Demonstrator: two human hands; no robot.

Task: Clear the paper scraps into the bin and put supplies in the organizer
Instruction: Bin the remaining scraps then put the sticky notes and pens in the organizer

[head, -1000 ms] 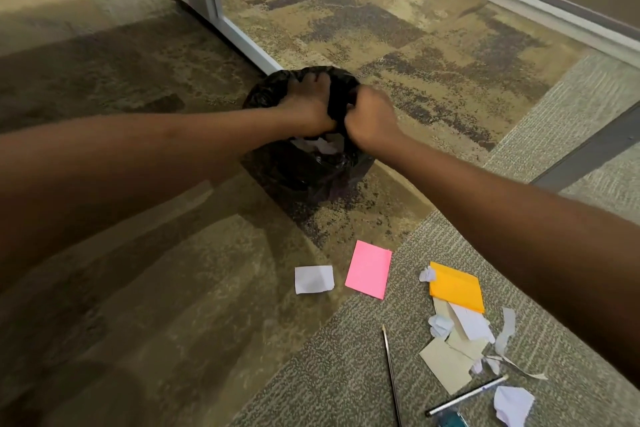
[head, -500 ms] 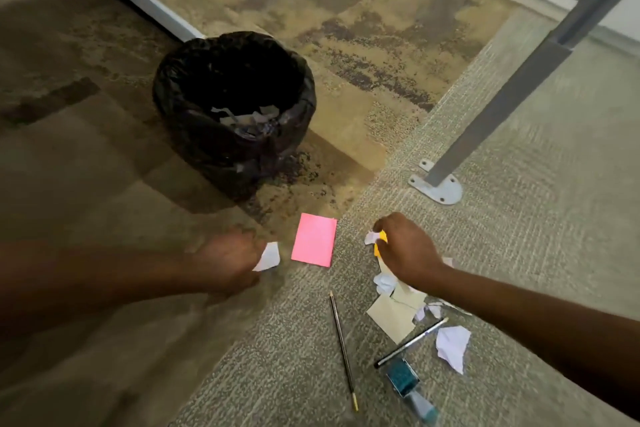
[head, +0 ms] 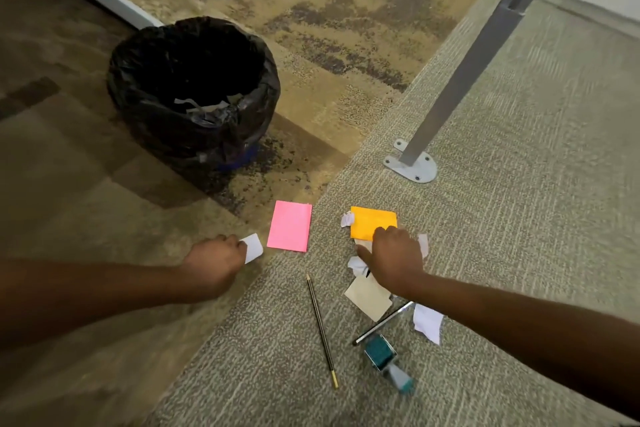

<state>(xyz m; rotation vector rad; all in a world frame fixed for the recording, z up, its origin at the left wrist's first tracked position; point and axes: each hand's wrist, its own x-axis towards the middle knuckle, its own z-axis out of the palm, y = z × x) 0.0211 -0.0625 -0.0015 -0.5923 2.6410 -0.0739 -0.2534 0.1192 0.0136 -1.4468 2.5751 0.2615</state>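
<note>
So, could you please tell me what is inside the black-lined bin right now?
Inside the bin, a few pale paper scraps show near the front rim. The rest of the interior is dark, so anything deeper cannot be seen.

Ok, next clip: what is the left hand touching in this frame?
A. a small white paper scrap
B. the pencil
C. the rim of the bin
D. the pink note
A: the left hand pinches a small white paper scrap on the floor, just left of the pink note; the pencil and the bin lie apart from it.
</note>
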